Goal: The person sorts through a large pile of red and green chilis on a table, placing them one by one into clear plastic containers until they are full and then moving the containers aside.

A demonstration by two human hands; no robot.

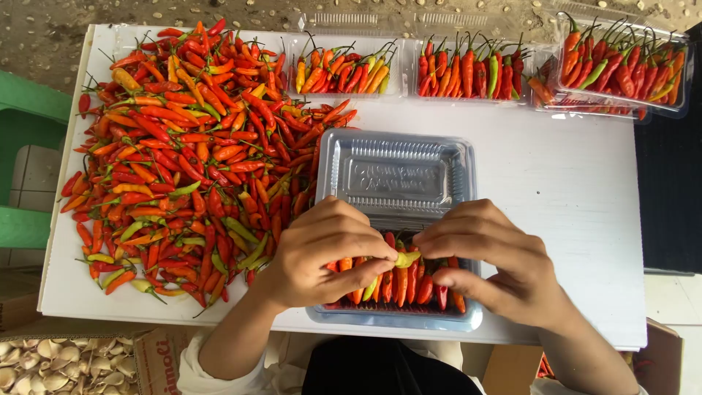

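Chillies (409, 281) in clear clamshell tray (398, 319)

loose chili heap (183, 153) on white table (570, 190) | three filled clear packs (347, 69) at back | garlic box (51, 366) | green stool (25, 161)

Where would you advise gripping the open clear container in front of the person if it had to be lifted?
Judging by its pose, the clear container is best held by both short ends of the filled base, from left and right. The hinged lid lies flopped open behind, and both hands cover the top.
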